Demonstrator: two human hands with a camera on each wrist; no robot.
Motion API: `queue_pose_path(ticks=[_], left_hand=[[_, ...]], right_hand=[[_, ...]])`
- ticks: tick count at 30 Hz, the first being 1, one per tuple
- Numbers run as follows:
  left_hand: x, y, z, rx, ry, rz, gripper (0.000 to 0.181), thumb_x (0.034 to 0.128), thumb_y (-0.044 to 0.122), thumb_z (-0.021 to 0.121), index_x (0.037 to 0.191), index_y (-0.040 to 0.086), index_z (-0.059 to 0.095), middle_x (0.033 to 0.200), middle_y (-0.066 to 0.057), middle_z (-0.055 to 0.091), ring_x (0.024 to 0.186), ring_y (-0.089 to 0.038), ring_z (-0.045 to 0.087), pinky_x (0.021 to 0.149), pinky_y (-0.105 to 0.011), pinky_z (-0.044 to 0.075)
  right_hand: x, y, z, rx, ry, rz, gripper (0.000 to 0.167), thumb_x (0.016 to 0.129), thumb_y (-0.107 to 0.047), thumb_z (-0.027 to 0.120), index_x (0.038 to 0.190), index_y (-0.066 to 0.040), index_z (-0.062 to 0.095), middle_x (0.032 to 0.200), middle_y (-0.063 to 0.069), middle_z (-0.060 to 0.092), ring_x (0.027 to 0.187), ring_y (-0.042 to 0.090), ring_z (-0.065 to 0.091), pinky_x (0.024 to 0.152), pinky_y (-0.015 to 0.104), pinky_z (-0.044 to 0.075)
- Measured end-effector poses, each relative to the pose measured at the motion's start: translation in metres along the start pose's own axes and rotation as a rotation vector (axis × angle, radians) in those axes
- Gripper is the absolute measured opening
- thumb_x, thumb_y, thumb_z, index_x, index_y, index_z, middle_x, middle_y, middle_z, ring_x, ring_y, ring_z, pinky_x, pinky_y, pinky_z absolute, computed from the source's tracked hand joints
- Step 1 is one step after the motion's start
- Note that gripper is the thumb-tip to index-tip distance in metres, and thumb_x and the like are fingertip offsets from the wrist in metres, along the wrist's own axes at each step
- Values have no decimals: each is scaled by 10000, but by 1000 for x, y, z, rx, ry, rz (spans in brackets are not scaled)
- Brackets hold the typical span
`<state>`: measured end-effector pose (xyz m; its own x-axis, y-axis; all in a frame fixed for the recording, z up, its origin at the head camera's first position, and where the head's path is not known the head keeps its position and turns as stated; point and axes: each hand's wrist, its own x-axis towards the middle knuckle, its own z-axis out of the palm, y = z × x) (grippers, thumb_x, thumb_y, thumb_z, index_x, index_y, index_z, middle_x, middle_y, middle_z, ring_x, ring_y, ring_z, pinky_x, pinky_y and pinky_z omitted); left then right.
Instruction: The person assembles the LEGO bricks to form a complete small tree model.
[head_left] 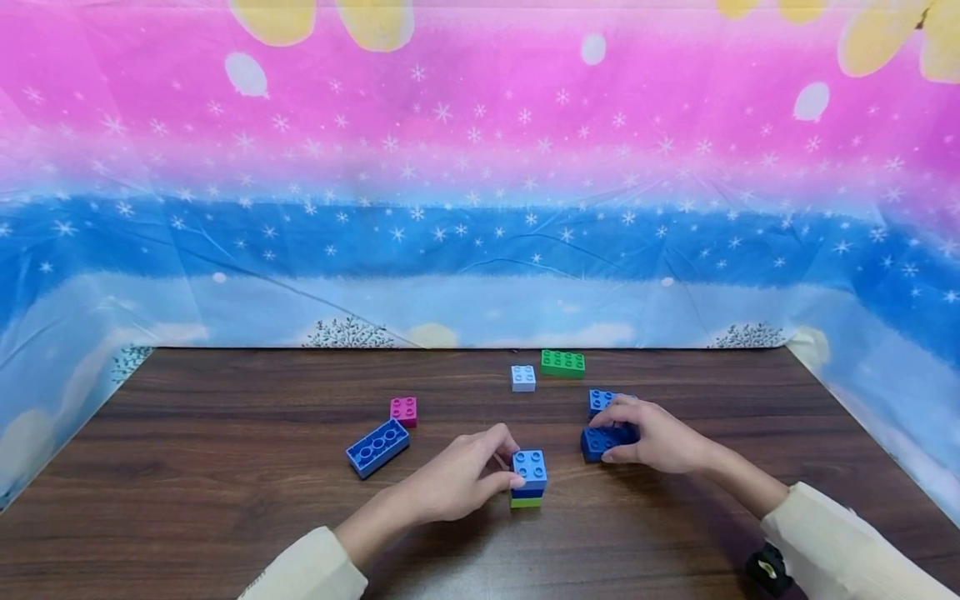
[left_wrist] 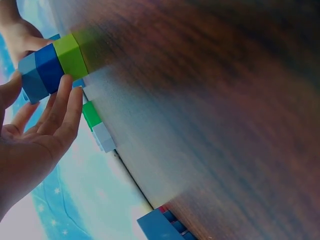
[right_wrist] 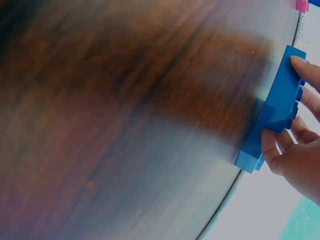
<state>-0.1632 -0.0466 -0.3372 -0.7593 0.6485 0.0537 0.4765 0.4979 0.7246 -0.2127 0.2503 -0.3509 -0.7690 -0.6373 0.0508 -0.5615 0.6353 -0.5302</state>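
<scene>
Near the front middle of the table stands a small stack of bricks: light blue (head_left: 530, 471) on top, dark blue (head_left: 527, 493) in the middle, lime green (head_left: 526, 502) at the bottom. My left hand (head_left: 467, 477) pinches this stack from the left, thumb on the light blue brick, as the left wrist view also shows. To the right, my right hand (head_left: 660, 437) grips a dark blue brick (head_left: 592, 446) lying studs up, its thumb at the near side and fingers reaching across. Just behind it is another blue brick (head_left: 602, 400), partly hidden by the fingers.
A white brick (head_left: 522, 379) and a long green brick (head_left: 562, 363) lie at the back. On the left, a pink brick (head_left: 403, 411) sits by a blue brick (head_left: 377, 448) turned hollow side up. A patterned cloth (head_left: 480, 250) hangs behind the wooden table (head_left: 187, 492).
</scene>
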Motion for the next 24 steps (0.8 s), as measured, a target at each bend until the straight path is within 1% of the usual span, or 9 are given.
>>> queue_pose_path(ticks=[3, 9, 13, 16, 20, 24], left_hand=[[0, 0, 0, 1, 1, 2, 166, 915, 208, 566, 1027, 102, 503, 971, -15, 590, 910, -108, 565, 784, -257, 466], [0, 0, 0, -6, -2, 6, 174, 913, 211, 568, 1028, 98, 502, 971, -1, 586, 908, -102, 564, 779, -255, 468], [-1, 1, -1, -9, -4, 4, 182, 911, 219, 571, 1026, 96, 502, 971, 3, 584, 906, -101, 564, 773, -250, 468], [-1, 1, -1, -14, -7, -4, 182, 912, 226, 568, 1025, 99, 502, 970, 6, 582, 906, -101, 561, 773, -251, 467], [-1, 1, -1, -24, -17, -15, 181, 917, 232, 560, 1028, 103, 501, 971, 9, 580, 908, -101, 557, 770, -245, 464], [-1, 1, -1, -28, -19, -9, 170, 919, 221, 559, 1025, 102, 500, 966, 6, 582, 905, -105, 560, 763, -236, 463]], right_hand=[[0, -3, 0, 12, 11, -13, 316, 816, -266, 696, 1104, -162, 617, 1097, 44, 528, 963, 225, 512, 753, 348, 453], [2, -15, -3, 43, -1, -27, 322, 826, -293, 683, 1118, -181, 606, 1088, 14, 520, 936, 197, 498, 743, 322, 453], [2, -27, -4, 63, -18, -61, 328, 838, -311, 667, 1132, -185, 595, 1086, 23, 508, 920, 208, 488, 719, 313, 457], [2, -36, -5, 77, -23, -88, 325, 842, -317, 662, 1138, -206, 588, 1086, 7, 501, 921, 206, 485, 712, 312, 462], [2, -48, -5, 92, -17, -118, 322, 842, -298, 665, 1147, -234, 581, 1062, -43, 499, 927, 181, 489, 729, 304, 474], [3, -59, -4, 85, -13, -160, 322, 845, -281, 663, 1151, -225, 580, 1051, -51, 501, 941, 159, 491, 749, 299, 478]])
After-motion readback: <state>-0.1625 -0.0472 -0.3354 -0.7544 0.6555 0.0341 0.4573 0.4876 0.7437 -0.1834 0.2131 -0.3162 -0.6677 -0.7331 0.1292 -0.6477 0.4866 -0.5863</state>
